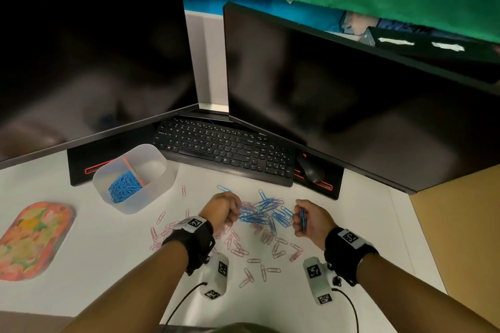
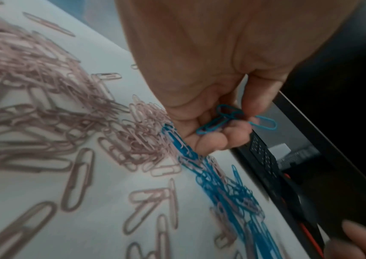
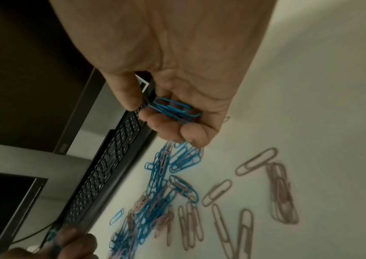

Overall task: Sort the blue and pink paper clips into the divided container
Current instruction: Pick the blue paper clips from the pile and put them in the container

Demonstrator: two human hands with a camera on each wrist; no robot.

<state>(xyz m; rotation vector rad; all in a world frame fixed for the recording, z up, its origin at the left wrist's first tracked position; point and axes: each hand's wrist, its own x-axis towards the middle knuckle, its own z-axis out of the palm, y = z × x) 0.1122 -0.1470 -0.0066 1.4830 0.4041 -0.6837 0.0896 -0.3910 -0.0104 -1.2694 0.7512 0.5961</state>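
A heap of blue paper clips point(image 1: 266, 211) lies on the white desk between my hands, with pink paper clips point(image 1: 254, 250) scattered in front of it and to the left. My left hand point(image 1: 228, 211) pinches a few blue clips point(image 2: 233, 120) at the heap's left edge. My right hand point(image 1: 304, 220) is curled round a small bunch of blue clips point(image 3: 174, 109) just right of the heap. The translucent divided container point(image 1: 159, 186) stands at the back left; its near compartment holds blue clips point(image 1: 124, 188), the other side of the orange divider looks bare.
A black keyboard point(image 1: 224, 147) and mouse point(image 1: 311, 169) lie behind the clips, under two dark monitors point(image 1: 338, 94). A flowery oval tray point(image 1: 32, 238) sits at the far left. The desk's right edge point(image 1: 416, 224) meets a tan surface.
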